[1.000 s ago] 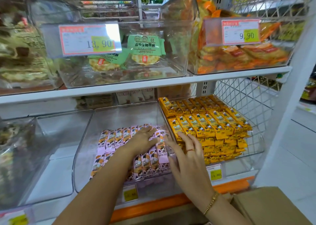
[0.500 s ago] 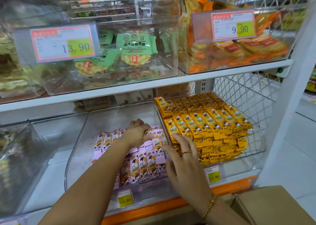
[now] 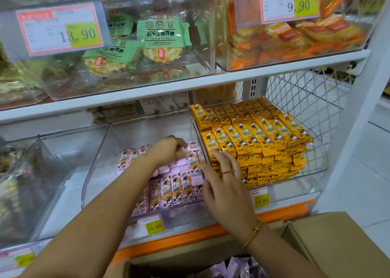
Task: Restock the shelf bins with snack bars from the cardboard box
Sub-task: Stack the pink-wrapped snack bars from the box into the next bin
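My left hand (image 3: 168,152) has shifted back onto the rear pink snack bars (image 3: 176,186), grip I cannot tell, right hand (image 3: 226,190) flat and released: layer nearly squared.

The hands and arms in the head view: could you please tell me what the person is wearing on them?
The left arm and right arm are bare, no sleeves in view. The right hand has a thin red-and-gold ring on one finger, and a slim gold beaded bracelet circles its wrist. The left hand shows no jewellery.
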Demonstrator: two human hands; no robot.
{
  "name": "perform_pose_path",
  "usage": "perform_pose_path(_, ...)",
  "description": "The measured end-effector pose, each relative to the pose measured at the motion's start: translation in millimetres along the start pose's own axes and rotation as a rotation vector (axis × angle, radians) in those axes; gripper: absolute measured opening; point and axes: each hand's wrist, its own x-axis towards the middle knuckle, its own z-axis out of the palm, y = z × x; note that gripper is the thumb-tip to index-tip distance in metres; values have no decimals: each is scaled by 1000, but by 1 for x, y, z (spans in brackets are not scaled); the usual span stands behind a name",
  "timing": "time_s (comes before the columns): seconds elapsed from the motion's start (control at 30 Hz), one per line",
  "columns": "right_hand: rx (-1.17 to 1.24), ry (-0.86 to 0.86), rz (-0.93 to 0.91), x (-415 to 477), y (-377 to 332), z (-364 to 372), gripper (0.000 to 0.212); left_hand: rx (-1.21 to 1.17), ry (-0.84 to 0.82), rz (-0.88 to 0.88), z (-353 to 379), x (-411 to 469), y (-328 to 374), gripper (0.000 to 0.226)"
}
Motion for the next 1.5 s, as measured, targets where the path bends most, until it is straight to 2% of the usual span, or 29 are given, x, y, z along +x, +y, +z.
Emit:
perform_pose_path(0.13,-2,-7,3,-2,-2,0,36,83,-209,19,6,-40,16,109)
perform_pose_path(0.2,-14,-5,6,-1,-2,-1,37,125,-253,9,10,-44,26,114)
perform_pose_path(0.3,-9,-15,2,-2,-2,-1,37,85,-212,-38,16,-38,31,119)
perform_pose_path(0.4,1,-22,-12,-4,-2,-1,35,20,-172,-76,18,-32,28,117)
perform_pose_path(0.47,-2,-20,-11,-4,-2,-2,31,25,-107,-99,19,-29,29,99)
perform_pose_path(0.57,3,-17,-10,-4,-2,-2,31,77,65,-149,20,-22,28,57)
perform_pose_path(0.7,-27,-16,-18,-5,-1,0,29,145,181,-216,20,-12,31,44)
perform_pose_path(0.8,-36,-17,-25,-3,1,1,35,109,184,-211,18,-9,30,48)
perform_pose_path(0.97,-18,-12,-21,-3,2,-1,37,-78,-14,-129,4,-29,5,83)
perform_pose_path(1.13,0,-4,-9,-2,-2,-1,38,-80,70,-6,0,-35,20,77)
perform_pose_path(1.3,15,-4,-16,-5,-3,-1,36,-11,-33,-56,12,-11,27,97)
perform_pose_path(1.5,6,2,-28,-4,-1,-4,36,-28,-111,-63,19,5,10,98)
